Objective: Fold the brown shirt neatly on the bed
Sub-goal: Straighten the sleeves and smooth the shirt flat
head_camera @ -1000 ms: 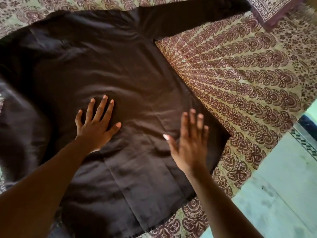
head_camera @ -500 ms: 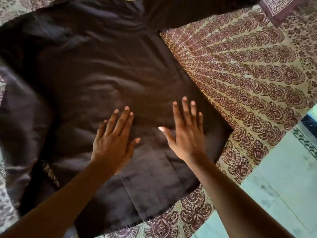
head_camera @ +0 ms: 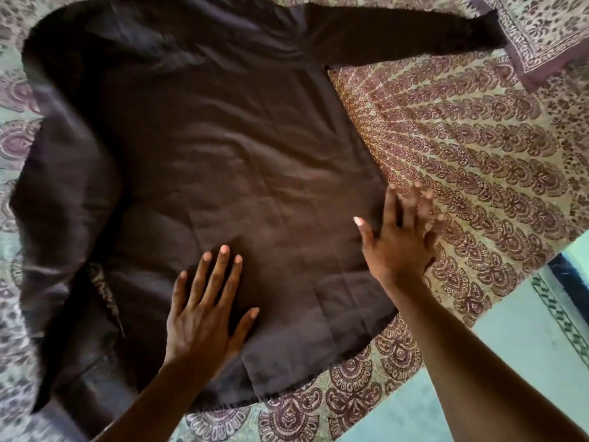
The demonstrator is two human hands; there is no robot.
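Bed under a cream and maroon paisley-print bedspread [head_camera: 462, 148], pale green floor [head_camera: 526, 339] at lower right, patterned border strip [head_camera: 561, 314]

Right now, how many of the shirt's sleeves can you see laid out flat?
1. One sleeve of the brown shirt stretches flat toward the top right across the patterned bedsheet. The other side is bunched at the left edge, so its sleeve may be hidden in the folds.

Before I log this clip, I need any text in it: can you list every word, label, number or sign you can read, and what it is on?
None: no readable text anywhere.
Dark brown long-sleeved shirt: no label or tag shows.
Paisley-printed bedsheet: ornament only, no letters.
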